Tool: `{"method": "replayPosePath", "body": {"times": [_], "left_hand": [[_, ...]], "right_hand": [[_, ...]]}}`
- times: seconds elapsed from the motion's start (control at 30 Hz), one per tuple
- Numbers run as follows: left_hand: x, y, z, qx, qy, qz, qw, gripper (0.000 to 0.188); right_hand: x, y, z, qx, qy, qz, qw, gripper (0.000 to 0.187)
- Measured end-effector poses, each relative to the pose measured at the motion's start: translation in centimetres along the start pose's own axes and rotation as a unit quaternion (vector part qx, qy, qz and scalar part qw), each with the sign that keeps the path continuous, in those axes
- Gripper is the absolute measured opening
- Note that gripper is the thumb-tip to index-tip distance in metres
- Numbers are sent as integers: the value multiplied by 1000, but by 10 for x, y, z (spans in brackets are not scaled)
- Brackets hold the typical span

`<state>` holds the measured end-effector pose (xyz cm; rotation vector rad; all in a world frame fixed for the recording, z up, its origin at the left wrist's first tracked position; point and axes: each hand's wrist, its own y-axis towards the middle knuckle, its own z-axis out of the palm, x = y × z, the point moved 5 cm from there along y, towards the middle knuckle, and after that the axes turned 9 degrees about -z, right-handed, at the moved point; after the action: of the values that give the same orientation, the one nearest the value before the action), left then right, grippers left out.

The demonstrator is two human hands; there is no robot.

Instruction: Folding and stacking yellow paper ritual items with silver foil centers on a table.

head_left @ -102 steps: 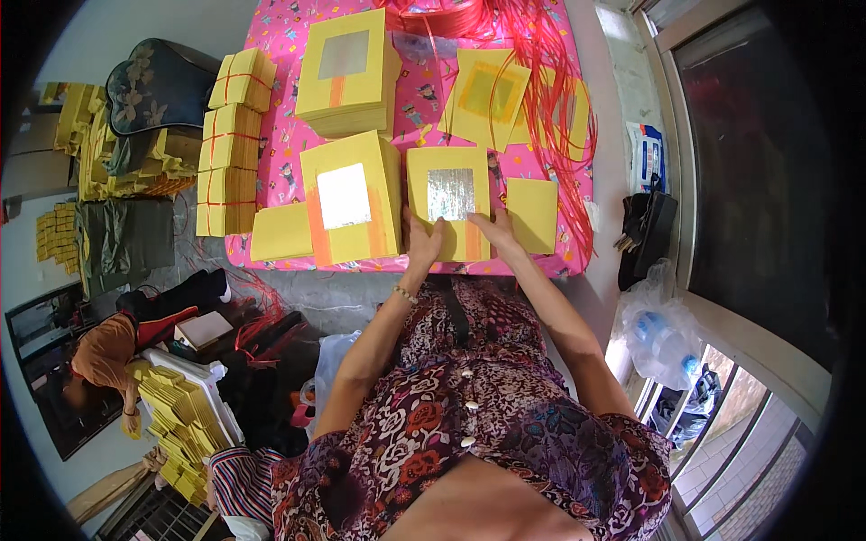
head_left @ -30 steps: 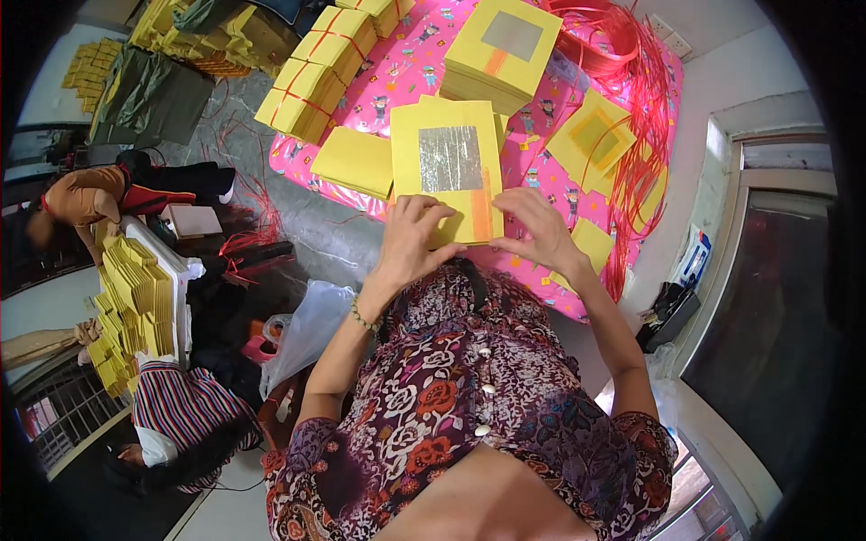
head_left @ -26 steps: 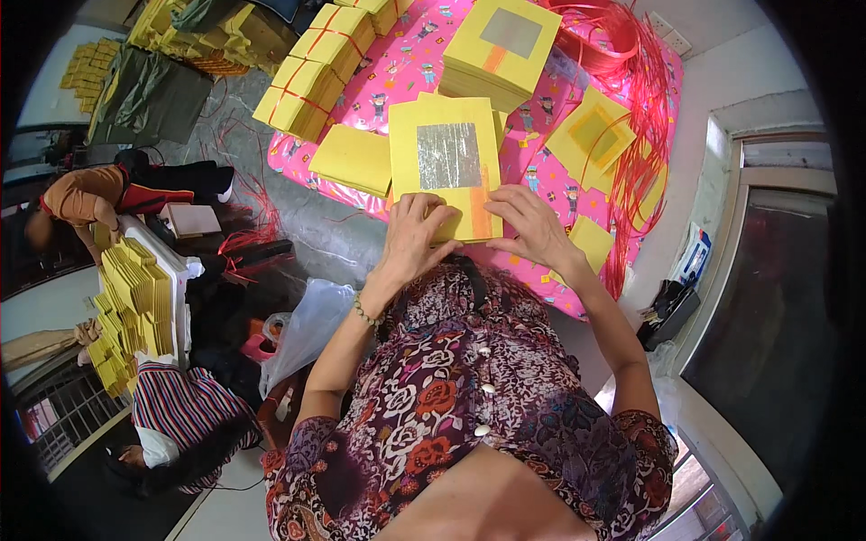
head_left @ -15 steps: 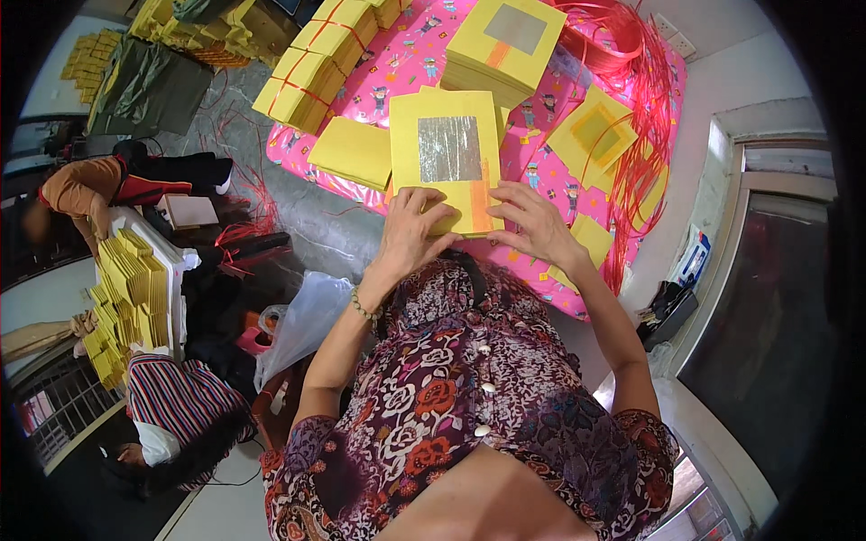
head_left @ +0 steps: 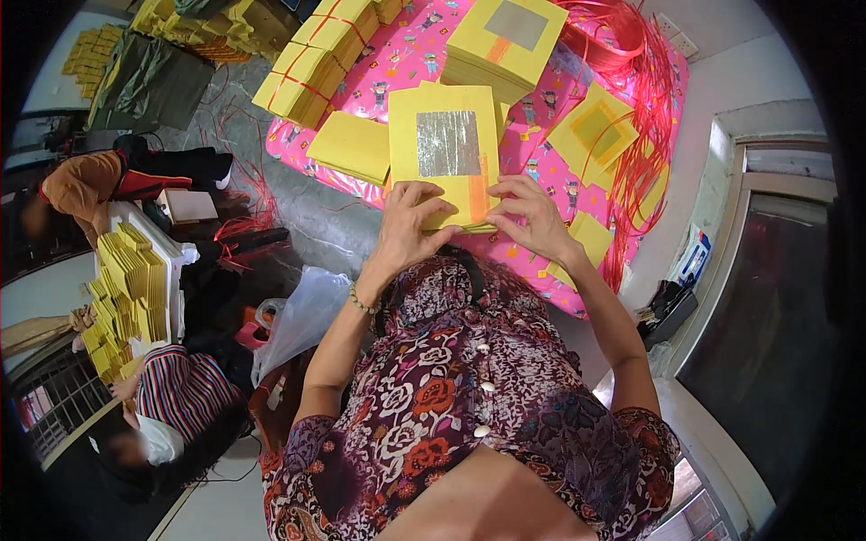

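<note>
A stack of yellow joss paper (head_left: 406, 135), its top sheet bearing a silver foil square and an orange stripe, lies near the close edge of the pink-covered table (head_left: 379, 93). My left hand (head_left: 410, 224) grips its near left corner, with thumb and bent fingers along the edge. At the near right corner, my right hand (head_left: 534, 221) pinches the stack beside the orange stripe. My palms hide the lower corners. Just left of the stack sits a lower pile of plain yellow paper (head_left: 347, 149).
A taller joss paper stack (head_left: 492, 68) stands behind, with red-tied bundles (head_left: 302, 81) at the far left. Red plastic strips (head_left: 636, 162) hang down the table's right side over loose sheets (head_left: 595, 131). Two people work at a white table (head_left: 176, 270) holding yellow stacks on the left.
The stack and my hands have shifted very slightly away from me. My right fingers have moved a little at the corner. The person in stripes has shifted at the left table.
</note>
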<state>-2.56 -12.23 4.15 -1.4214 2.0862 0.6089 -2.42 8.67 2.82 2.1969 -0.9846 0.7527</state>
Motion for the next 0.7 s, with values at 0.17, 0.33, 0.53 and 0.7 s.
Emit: {"method": "replayPosePath", "body": {"times": [0.17,0.33,0.53,0.7], "left_hand": [[0,0,1,0,-4,-7,1000,27],[1,0,0,-6,-12,-7,1000,27],[2,0,2,-4,-17,-18,1000,27],[2,0,2,-6,-20,-22,1000,26]], "right_hand": [[0,2,-1,-3,0,3,1000,12],[0,3,-1,-5,9,12,1000,13],[1,4,-2,-3,6,19,1000,13],[1,5,-2,-1,6,21,1000,13]]}}
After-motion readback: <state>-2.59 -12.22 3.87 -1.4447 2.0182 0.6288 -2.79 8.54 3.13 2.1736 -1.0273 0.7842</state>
